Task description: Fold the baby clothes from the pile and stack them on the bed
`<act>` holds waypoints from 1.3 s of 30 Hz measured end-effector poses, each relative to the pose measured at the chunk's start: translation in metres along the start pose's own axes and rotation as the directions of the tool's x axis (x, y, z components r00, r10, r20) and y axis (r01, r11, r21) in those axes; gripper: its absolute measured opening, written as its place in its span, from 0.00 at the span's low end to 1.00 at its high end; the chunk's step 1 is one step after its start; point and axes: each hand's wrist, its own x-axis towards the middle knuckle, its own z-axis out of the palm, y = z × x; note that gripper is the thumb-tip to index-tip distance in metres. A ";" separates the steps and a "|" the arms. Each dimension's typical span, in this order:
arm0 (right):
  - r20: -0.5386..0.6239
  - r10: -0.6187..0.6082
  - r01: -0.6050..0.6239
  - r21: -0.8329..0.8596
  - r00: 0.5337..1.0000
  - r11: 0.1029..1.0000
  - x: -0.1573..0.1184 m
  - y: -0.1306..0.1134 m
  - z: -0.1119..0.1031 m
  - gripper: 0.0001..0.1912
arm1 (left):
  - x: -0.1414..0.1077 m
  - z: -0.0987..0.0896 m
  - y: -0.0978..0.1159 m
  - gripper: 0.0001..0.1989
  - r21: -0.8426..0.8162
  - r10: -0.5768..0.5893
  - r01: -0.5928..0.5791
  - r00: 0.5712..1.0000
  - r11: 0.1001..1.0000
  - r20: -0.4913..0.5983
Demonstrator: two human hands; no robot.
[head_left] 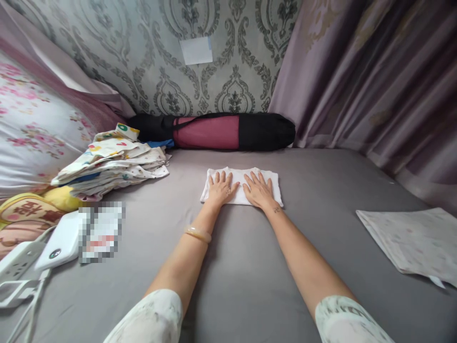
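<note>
Left hand (222,188) and right hand (257,190) lie flat, fingers apart, on a folded white cloth (239,173) atop the grey sheet (243,271). Behind the cloth lies a long bag (209,133); left of the cloth, a fabric pile (117,162).

Single head-worn camera, looking forward and down from above forearms (184,261), across grey sheet (246,281) to patterned wall (243,33); wide view, sleeves (152,317) nearest lens, left hand (220,190) and right hand (258,191) mid-distance, near centre.
</note>
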 end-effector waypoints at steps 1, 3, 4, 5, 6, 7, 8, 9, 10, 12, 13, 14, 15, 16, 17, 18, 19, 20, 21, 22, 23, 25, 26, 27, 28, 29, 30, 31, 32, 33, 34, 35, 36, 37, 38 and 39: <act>0.007 0.000 0.000 0.014 1.000 1.000 0.000 0.001 -0.002 0.29 | 0.000 -0.001 0.000 0.34 0.002 0.003 -0.003 1.000 1.000 -0.009; -0.012 0.010 -0.009 0.039 1.000 0.999 0.000 0.004 -0.005 0.29 | 0.001 -0.004 -0.002 0.34 0.013 -0.001 0.002 0.998 1.000 -0.055; -0.032 0.020 -0.019 0.045 0.999 0.999 0.000 0.007 -0.006 0.29 | 0.001 -0.005 -0.004 0.34 0.020 -0.014 0.015 0.996 1.000 -0.085; -0.052 0.034 -0.032 0.046 0.998 0.998 -0.001 0.009 -0.007 0.29 | 0.002 -0.005 -0.006 0.34 0.025 -0.034 0.037 0.994 0.999 -0.106; -0.062 0.048 -0.045 0.044 0.997 0.998 -0.001 0.011 -0.007 0.29 | 0.002 -0.005 -0.008 0.34 0.025 -0.059 0.062 0.992 0.998 -0.108; -0.061 0.057 -0.055 0.040 0.997 0.998 -0.001 0.013 -0.006 0.29 | 0.003 -0.005 -0.010 0.35 0.023 -0.084 0.086 0.992 0.996 -0.089; -0.050 0.062 -0.061 0.035 0.997 0.998 -0.002 0.015 -0.005 0.29 | 0.003 -0.005 -0.012 0.35 0.018 -0.104 0.105 0.993 0.994 -0.058; -0.042 0.065 -0.064 0.029 0.997 0.998 -0.002 0.016 -0.003 0.29 | 0.004 -0.004 -0.013 0.36 0.013 -0.119 0.119 0.993 0.993 -0.023; -0.040 0.065 -0.065 0.021 0.997 0.998 -0.002 0.016 -0.001 0.29 | 0.004 -0.004 -0.014 0.36 0.007 -0.127 0.127 0.992 0.992 0.006; -0.047 0.067 -0.066 0.009 0.997 0.998 -0.003 0.016 0.001 0.29 | 0.004 -0.004 -0.015 0.37 -0.006 -0.132 0.132 0.991 0.991 0.039; -0.051 0.070 -0.070 0.006 0.996 0.998 -0.003 0.015 0.002 0.29 | 0.003 -0.004 -0.015 0.37 -0.015 -0.134 0.135 0.990 0.991 0.047; -0.053 0.073 -0.073 0.006 0.996 0.997 -0.003 0.014 0.002 0.29 | 0.003 -0.005 -0.014 0.37 -0.026 -0.137 0.139 0.989 0.990 0.055; -0.050 0.075 -0.074 0.010 0.996 0.997 -0.003 0.014 0.002 0.29 | 0.003 -0.006 -0.014 0.37 -0.037 -0.139 0.141 0.988 0.989 0.064; -0.043 0.074 -0.073 0.019 0.996 0.997 -0.003 0.014 0.001 0.29 | 0.003 -0.008 -0.014 0.36 -0.046 -0.139 0.142 0.988 0.989 0.070; -0.037 0.072 -0.071 0.030 0.997 0.997 -0.002 0.015 0.000 0.29 | 0.003 -0.009 -0.014 0.36 -0.052 -0.141 0.145 0.988 0.988 0.069; -0.042 0.073 -0.071 0.040 0.996 0.997 -0.002 0.016 -0.001 0.29 | 0.003 -0.011 -0.015 0.36 -0.053 -0.147 0.150 0.987 0.987 0.059; -0.060 0.078 -0.076 0.045 0.995 0.996 -0.001 0.019 -0.003 0.30 | 0.003 -0.013 -0.016 0.36 -0.049 -0.155 0.157 0.987 0.986 0.041; -0.085 0.092 -0.088 0.046 0.992 0.995 0.000 0.023 -0.004 0.30 | 0.003 -0.015 -0.018 0.35 -0.041 -0.164 0.164 0.986 0.986 0.018; -0.114 0.113 -0.109 0.044 0.987 0.993 0.001 0.027 -0.004 0.31 | 0.004 -0.016 -0.020 0.35 -0.033 -0.174 0.174 0.985 0.984 -0.001; -0.135 0.140 -0.136 0.039 0.981 0.990 0.002 0.031 -0.004 0.31 | 0.004 -0.017 -0.023 0.35 -0.025 -0.183 0.182 0.983 0.983 -0.008; -0.142 0.167 -0.164 0.034 0.976 0.986 0.002 0.036 -0.004 0.32 | 0.004 -0.017 -0.027 0.35 -0.020 -0.189 0.189 0.982 0.982 0.002; -0.113 0.208 -0.206 0.026 0.972 0.978 0.003 0.044 -0.001 0.33 | 0.004 -0.016 -0.032 0.35 -0.020 -0.199 0.200 0.979 0.980 0.051; -0.096 0.219 -0.217 0.023 0.971 0.976 0.003 0.047 0.001 0.33 | 0.003 -0.015 -0.035 0.36 -0.026 -0.203 0.205 0.976 0.978 0.078; -0.085 0.223 -0.222 0.022 0.971 0.975 0.004 0.049 0.003 0.33 | 0.003 -0.013 -0.036 0.36 -0.032 -0.205 0.209 0.974 0.977 0.096; -0.078 0.224 -0.223 0.022 0.971 0.975 0.004 0.050 0.005 0.33 | 0.003 -0.012 -0.038 0.36 -0.038 -0.207 0.212 0.973 0.976 0.105; -0.075 0.223 -0.222 0.025 0.972 0.975 0.004 0.051 0.007 0.33 | 0.002 -0.011 -0.038 0.37 -0.045 -0.210 0.215 0.972 0.975 0.107; -0.072 0.221 -0.219 0.028 0.973 0.975 0.004 0.051 0.008 0.33 | 0.002 -0.010 -0.038 0.37 -0.051 -0.213 0.219 0.971 0.974 0.107; -0.069 0.219 -0.218 0.031 0.973 0.976 0.004 0.051 0.009 0.33 | 0.002 -0.009 -0.039 0.37 -0.057 -0.216 0.223 0.970 0.973 0.107; -0.067 0.219 -0.218 0.032 0.973 0.976 0.005 0.052 0.009 0.33 | 0.001 -0.009 -0.039 0.37 -0.064 -0.219 0.226 0.970 0.972 0.108; -0.064 0.221 -0.219 0.032 0.973 0.975 0.005 0.053 0.009 0.33 | 0.001 -0.009 -0.039 0.37 -0.073 -0.221 0.229 0.969 0.971 0.111; -0.059 0.223 -0.222 0.032 0.973 0.975 0.005 0.053 0.008 0.33 | 0.001 -0.010 -0.040 0.37 -0.081 -0.220 0.230 0.969 0.970 0.116; -0.052 0.226 -0.225 0.032 0.973 0.974 0.005 0.053 0.006 0.33 | 0.001 -0.011 -0.040 0.37 -0.084 -0.217 0.228 0.969 0.970 0.120; -0.046 0.229 -0.228 0.031 0.972 0.973 0.005 0.053 0.004 0.33 | 0.001 -0.013 -0.040 0.37 -0.080 -0.217 0.227 0.969 0.971 0.121; -0.045 0.233 -0.232 0.028 0.971 0.972 0.004 0.051 0.002 0.32 | 0.002 -0.015 -0.038 0.37 -0.067 -0.221 0.230 0.968 0.971 0.118; -0.058 0.235 -0.234 0.022 0.970 0.972 0.003 0.048 -0.001 0.32 | 0.002 -0.017 -0.036 0.37 -0.049 -0.229 0.235 0.968 0.971 0.105; -0.083 0.234 -0.233 0.016 0.969 0.972 0.002 0.043 -0.004 0.31 | 0.003 -0.020 -0.031 0.36 -0.030 -0.233 0.236 0.969 0.971 0.081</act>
